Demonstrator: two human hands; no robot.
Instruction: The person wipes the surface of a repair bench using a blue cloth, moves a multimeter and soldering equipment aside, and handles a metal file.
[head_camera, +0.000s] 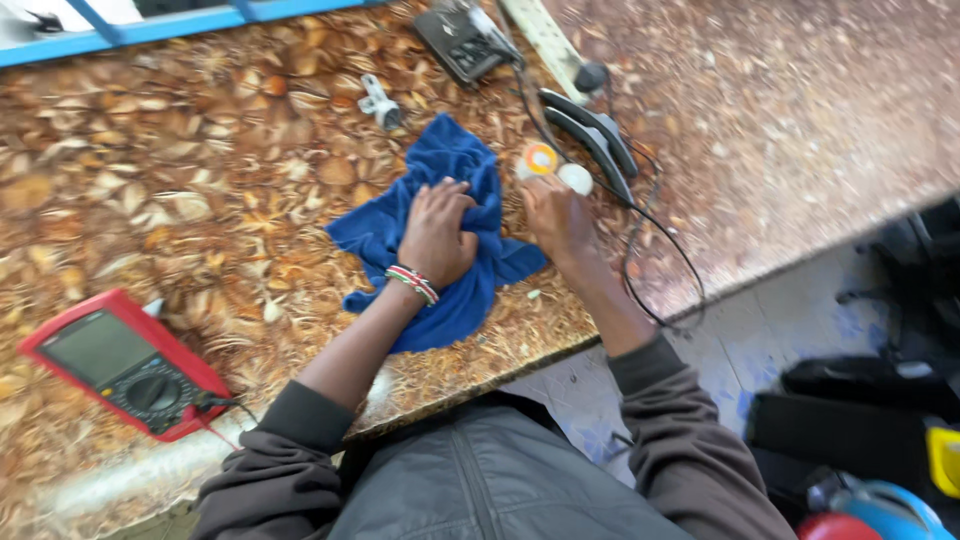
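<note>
My left hand (437, 235) is pressed down mid-frame, fingers bunching up the blue cloth (440, 225). My right hand (557, 215), just right of it, pinches a small white-and-orange round thing (541, 160). Red multimeter (125, 362) sits lower left.

A big desk (200, 190) fills most of the view. Its top has a brown and orange leaf pattern. A blue bar (150, 28) runs along the far left edge. On the right, a pale grey floor (770, 330) shows in bright light.
</note>
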